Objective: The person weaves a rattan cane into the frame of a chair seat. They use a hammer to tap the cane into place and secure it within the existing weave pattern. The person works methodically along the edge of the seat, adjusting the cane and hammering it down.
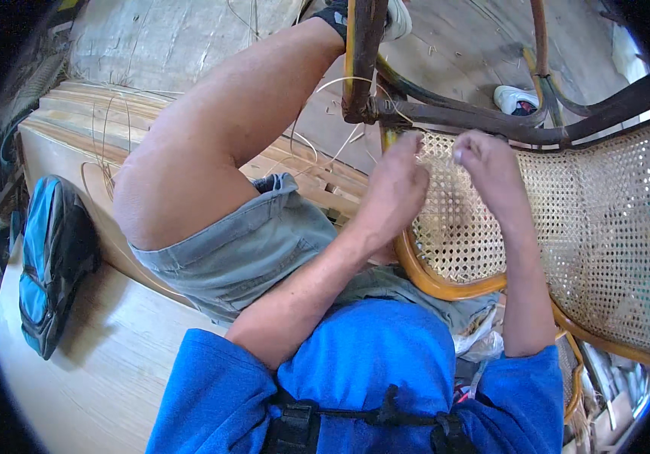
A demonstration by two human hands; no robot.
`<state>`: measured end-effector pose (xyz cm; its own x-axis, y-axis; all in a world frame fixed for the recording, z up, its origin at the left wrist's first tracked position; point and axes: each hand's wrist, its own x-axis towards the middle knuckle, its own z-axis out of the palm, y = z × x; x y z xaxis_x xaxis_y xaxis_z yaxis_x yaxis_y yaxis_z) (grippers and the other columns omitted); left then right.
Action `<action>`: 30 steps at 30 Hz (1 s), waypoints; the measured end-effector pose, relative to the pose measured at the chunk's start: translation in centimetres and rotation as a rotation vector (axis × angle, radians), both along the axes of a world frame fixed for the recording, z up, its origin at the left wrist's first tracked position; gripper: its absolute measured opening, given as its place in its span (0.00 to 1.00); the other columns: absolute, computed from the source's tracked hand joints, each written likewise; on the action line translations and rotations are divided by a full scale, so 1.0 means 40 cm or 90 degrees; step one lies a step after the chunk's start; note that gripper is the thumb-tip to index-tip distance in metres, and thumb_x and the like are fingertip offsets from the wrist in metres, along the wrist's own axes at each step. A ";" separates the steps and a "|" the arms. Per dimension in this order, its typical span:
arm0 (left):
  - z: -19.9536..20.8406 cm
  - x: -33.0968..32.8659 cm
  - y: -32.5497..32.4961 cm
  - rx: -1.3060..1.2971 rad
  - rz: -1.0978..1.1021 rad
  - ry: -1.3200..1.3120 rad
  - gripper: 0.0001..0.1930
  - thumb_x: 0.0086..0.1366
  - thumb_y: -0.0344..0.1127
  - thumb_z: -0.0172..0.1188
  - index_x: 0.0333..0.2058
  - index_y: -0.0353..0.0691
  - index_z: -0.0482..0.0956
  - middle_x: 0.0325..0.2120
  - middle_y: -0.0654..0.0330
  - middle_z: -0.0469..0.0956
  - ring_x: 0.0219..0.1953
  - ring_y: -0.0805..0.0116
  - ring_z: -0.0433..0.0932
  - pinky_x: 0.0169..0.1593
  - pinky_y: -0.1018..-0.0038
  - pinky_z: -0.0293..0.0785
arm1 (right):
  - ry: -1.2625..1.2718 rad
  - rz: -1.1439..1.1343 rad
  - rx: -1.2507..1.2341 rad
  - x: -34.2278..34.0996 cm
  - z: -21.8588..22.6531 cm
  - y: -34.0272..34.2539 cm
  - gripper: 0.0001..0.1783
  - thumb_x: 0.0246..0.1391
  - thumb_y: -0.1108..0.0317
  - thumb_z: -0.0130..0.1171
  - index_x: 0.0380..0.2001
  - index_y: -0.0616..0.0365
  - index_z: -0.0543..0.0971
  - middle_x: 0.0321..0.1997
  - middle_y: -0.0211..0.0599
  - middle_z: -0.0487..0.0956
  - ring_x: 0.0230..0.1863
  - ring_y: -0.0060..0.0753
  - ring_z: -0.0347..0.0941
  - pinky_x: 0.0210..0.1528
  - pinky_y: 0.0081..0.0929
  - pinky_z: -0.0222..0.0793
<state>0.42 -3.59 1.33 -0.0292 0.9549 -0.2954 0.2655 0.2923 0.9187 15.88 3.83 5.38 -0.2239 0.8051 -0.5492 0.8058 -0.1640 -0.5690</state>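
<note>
Chair with a dark brown, rod-like frame and pale woven cane mesh is located at the upper right, directly in front of the person, legs and curved stretchers directed toward the upper edge of the view. An orange-brown curved rim borders the mesh. Left hand: positioned over the mesh edge, just below the joint of the dark brown straight leg; fingers curled inward, close to the thumb. Right hand: positioned over the mesh, beside the left hand and apart from it; fingers bent toward the thumb. Whether either hand pinches a strand cannot be determined. A thin, pale, flexible strip arcs across the leg near this joint. A blue-and-black fabric backpack rests on a pale, smooth board at the left.
</note>
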 end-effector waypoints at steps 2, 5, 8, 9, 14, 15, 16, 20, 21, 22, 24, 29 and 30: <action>-0.033 -0.007 -0.005 -0.090 0.065 -0.058 0.16 0.59 0.27 0.51 0.47 0.30 0.69 0.37 0.42 0.76 0.41 0.46 0.76 0.46 0.64 0.72 | -0.051 0.037 0.027 -0.017 -0.024 0.038 0.10 0.51 0.65 0.56 0.32 0.61 0.78 0.29 0.49 0.78 0.33 0.49 0.76 0.37 0.36 0.69; -0.055 -0.008 0.013 -0.117 0.175 -0.069 0.14 0.61 0.29 0.54 0.45 0.30 0.71 0.34 0.53 0.76 0.38 0.63 0.74 0.43 0.71 0.71 | -0.096 0.105 0.060 -0.031 -0.079 0.063 0.11 0.50 0.64 0.56 0.32 0.59 0.79 0.30 0.52 0.78 0.36 0.53 0.75 0.39 0.39 0.70; -0.053 -0.021 0.052 -0.145 0.264 -0.108 0.15 0.61 0.31 0.55 0.45 0.29 0.71 0.33 0.58 0.75 0.35 0.71 0.73 0.40 0.75 0.70 | -0.118 0.146 0.056 -0.052 -0.117 0.074 0.11 0.49 0.63 0.57 0.33 0.58 0.79 0.32 0.54 0.78 0.37 0.55 0.75 0.40 0.42 0.70; -0.050 -0.026 0.064 -0.163 0.288 -0.134 0.16 0.61 0.31 0.55 0.46 0.29 0.71 0.33 0.58 0.75 0.35 0.71 0.73 0.40 0.75 0.70 | -0.125 0.153 0.062 -0.057 -0.126 0.076 0.11 0.49 0.63 0.57 0.34 0.58 0.79 0.33 0.54 0.78 0.37 0.55 0.75 0.41 0.43 0.70; -0.055 -0.020 0.078 -0.145 0.243 -0.076 0.20 0.61 0.34 0.54 0.49 0.28 0.70 0.31 0.55 0.76 0.33 0.70 0.73 0.40 0.75 0.70 | -0.176 0.175 0.095 -0.058 -0.158 0.076 0.12 0.49 0.63 0.57 0.35 0.56 0.80 0.33 0.53 0.78 0.37 0.55 0.76 0.41 0.45 0.71; -0.043 -0.025 0.083 -0.156 0.233 -0.069 0.20 0.62 0.34 0.54 0.50 0.28 0.70 0.31 0.54 0.76 0.32 0.70 0.73 0.40 0.75 0.70 | -0.177 0.170 0.115 -0.058 -0.156 0.072 0.12 0.49 0.62 0.57 0.35 0.56 0.80 0.33 0.53 0.78 0.37 0.55 0.76 0.41 0.45 0.71; -0.047 -0.024 0.084 -0.136 0.239 -0.063 0.20 0.62 0.35 0.54 0.49 0.28 0.70 0.31 0.53 0.77 0.32 0.70 0.73 0.40 0.75 0.70 | -0.177 0.166 0.135 -0.058 -0.156 0.069 0.12 0.49 0.62 0.57 0.35 0.56 0.80 0.32 0.53 0.78 0.37 0.54 0.76 0.41 0.45 0.71; -0.074 -0.017 0.102 -0.089 0.261 -0.037 0.17 0.62 0.37 0.53 0.45 0.29 0.74 0.30 0.52 0.78 0.31 0.69 0.74 0.39 0.74 0.70 | -0.153 0.154 0.159 -0.036 -0.177 0.051 0.12 0.49 0.62 0.57 0.37 0.53 0.81 0.32 0.50 0.79 0.36 0.53 0.76 0.39 0.44 0.71; -0.081 -0.016 0.104 -0.088 0.266 -0.030 0.17 0.62 0.37 0.53 0.43 0.29 0.75 0.30 0.52 0.78 0.31 0.69 0.74 0.39 0.74 0.70 | -0.155 0.145 0.151 -0.033 -0.180 0.046 0.12 0.50 0.62 0.57 0.37 0.52 0.81 0.32 0.50 0.79 0.36 0.52 0.76 0.39 0.43 0.71; -0.090 -0.015 0.105 -0.088 0.269 -0.039 0.16 0.62 0.37 0.53 0.41 0.30 0.76 0.28 0.53 0.78 0.30 0.68 0.74 0.39 0.73 0.70 | -0.157 0.138 0.144 -0.032 -0.180 0.042 0.12 0.50 0.62 0.58 0.37 0.51 0.81 0.31 0.49 0.79 0.36 0.52 0.76 0.38 0.43 0.72; -0.102 -0.015 0.105 -0.089 0.276 -0.057 0.15 0.62 0.38 0.52 0.38 0.31 0.78 0.25 0.55 0.77 0.28 0.68 0.73 0.37 0.72 0.70 | -0.133 0.107 0.161 -0.041 -0.169 0.028 0.11 0.50 0.62 0.58 0.37 0.49 0.81 0.31 0.48 0.79 0.36 0.52 0.76 0.38 0.43 0.71; -0.084 -0.027 0.106 -0.167 0.246 -0.040 0.14 0.63 0.38 0.52 0.32 0.31 0.79 0.19 0.58 0.75 0.24 0.71 0.70 0.33 0.72 0.68 | -0.149 0.110 0.164 -0.035 -0.171 0.012 0.10 0.50 0.63 0.58 0.37 0.47 0.80 0.32 0.46 0.79 0.36 0.51 0.76 0.38 0.43 0.71; -0.081 -0.030 0.104 -0.171 0.234 -0.022 0.14 0.63 0.38 0.52 0.32 0.31 0.79 0.18 0.58 0.75 0.23 0.72 0.70 0.32 0.72 0.68 | -0.140 0.116 0.187 -0.030 -0.181 0.008 0.10 0.51 0.63 0.58 0.38 0.48 0.79 0.32 0.46 0.79 0.37 0.51 0.76 0.38 0.43 0.71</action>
